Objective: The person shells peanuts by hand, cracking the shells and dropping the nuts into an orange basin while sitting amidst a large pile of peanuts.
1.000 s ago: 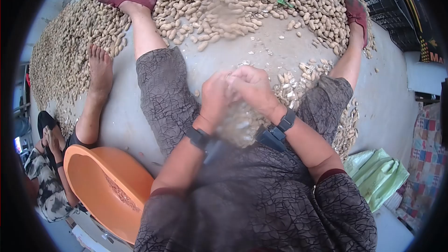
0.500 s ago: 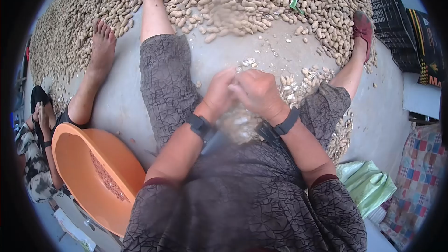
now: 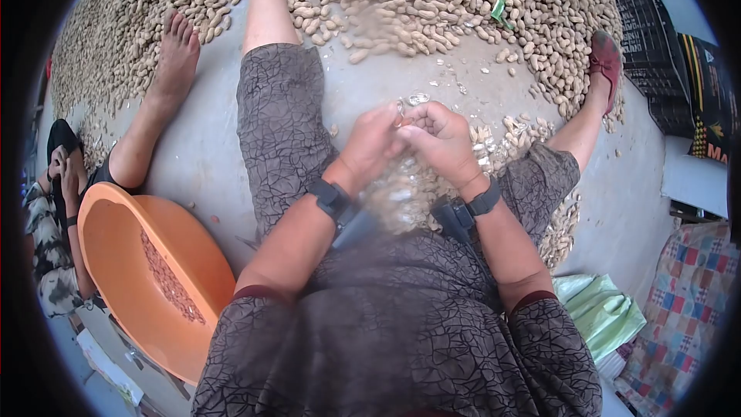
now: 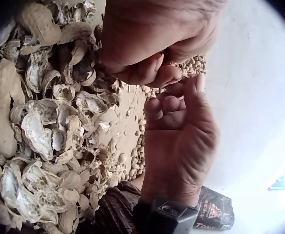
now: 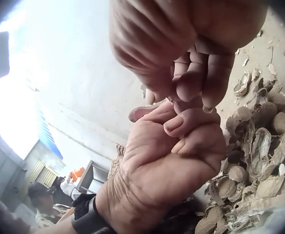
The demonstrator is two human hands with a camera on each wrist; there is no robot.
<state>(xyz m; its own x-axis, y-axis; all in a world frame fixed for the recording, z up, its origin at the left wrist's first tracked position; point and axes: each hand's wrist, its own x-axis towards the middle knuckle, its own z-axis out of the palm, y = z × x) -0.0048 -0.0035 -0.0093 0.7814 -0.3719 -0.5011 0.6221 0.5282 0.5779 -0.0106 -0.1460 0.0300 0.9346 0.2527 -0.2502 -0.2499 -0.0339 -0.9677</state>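
In the head view the left hand (image 3: pixel 369 143) and right hand (image 3: pixel 444 143) meet at the fingertips above the lap. Between them shows a small reddish and pale bit of peanut (image 3: pixel 400 119), pinched by both and mostly covered. The left wrist view has the left hand (image 4: pixel 157 34) above, fingers curled inward, and the right hand (image 4: pixel 181 136) below, its thumb and fingers bent towards it. Curled fingers of the left hand (image 5: pixel 174 161) meet those of the right hand (image 5: pixel 191 44) in the right wrist view. Broken shells (image 4: pixel 37 131) lie beneath the hands.
A large heap of unshelled peanuts (image 3: pixel 432 0) spreads across the floor beyond the legs. An orange basin (image 3: pixel 197 247) with reddish kernels (image 3: pixel 166 274) stands at the left, near another seated person. At the right are a green sack (image 3: pixel 598 313) and black crates (image 3: pixel 652 46).
The hands stay together, but the right fingers have loosened a little, so the reddish bit shows between the fingertips. The head view has shifted, with the basin now further left.
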